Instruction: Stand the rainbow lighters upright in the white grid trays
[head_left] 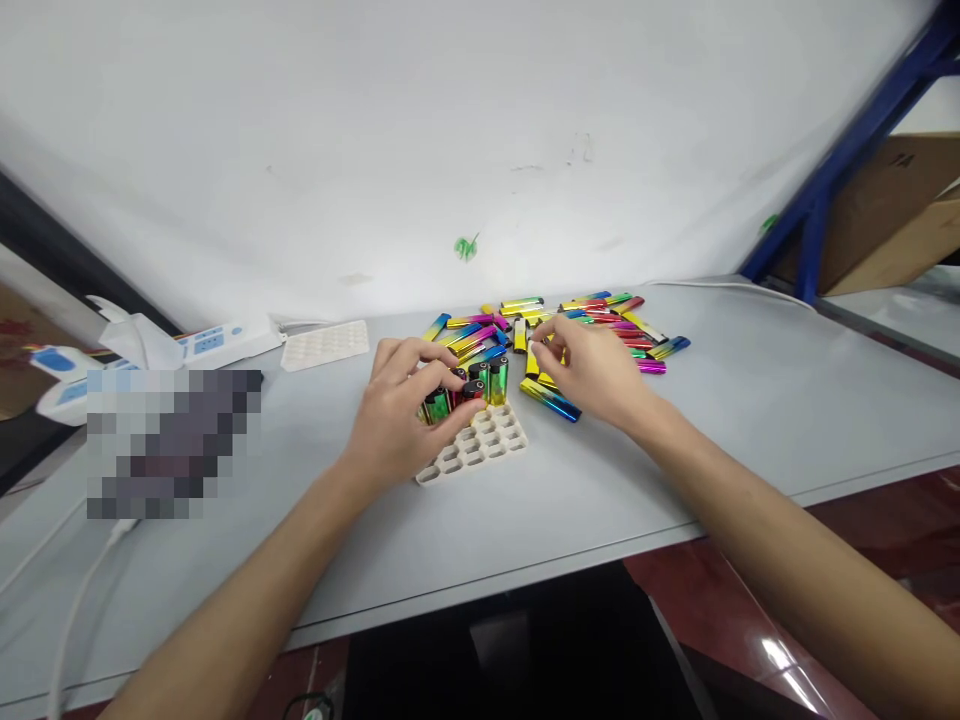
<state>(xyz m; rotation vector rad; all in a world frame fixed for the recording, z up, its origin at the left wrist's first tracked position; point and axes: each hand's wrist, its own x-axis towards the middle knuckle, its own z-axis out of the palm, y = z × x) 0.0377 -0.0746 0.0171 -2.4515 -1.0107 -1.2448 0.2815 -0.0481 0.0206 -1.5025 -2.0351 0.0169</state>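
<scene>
Filling a tray seems to be the step in hand. Our left hand (397, 410) curls about a cluster of upright lighters (498, 382) in the far part of the pale honeycomb tray (491, 440); fingers and thumb touch them, but we cannot tell whether it grips one or only steadies them. Near rows of cells are bare. Our right hand (589, 365) reaches, fingers drawn together, into the loose metallic lighters (551, 399) on the table (570, 510), right at a yellow one (532, 360); we cannot tell if it is pinched. By our judgement, the next move calls for a clean pinch, the lighter turned upright, lined up with an open cell, neighbours unbumped.
</scene>
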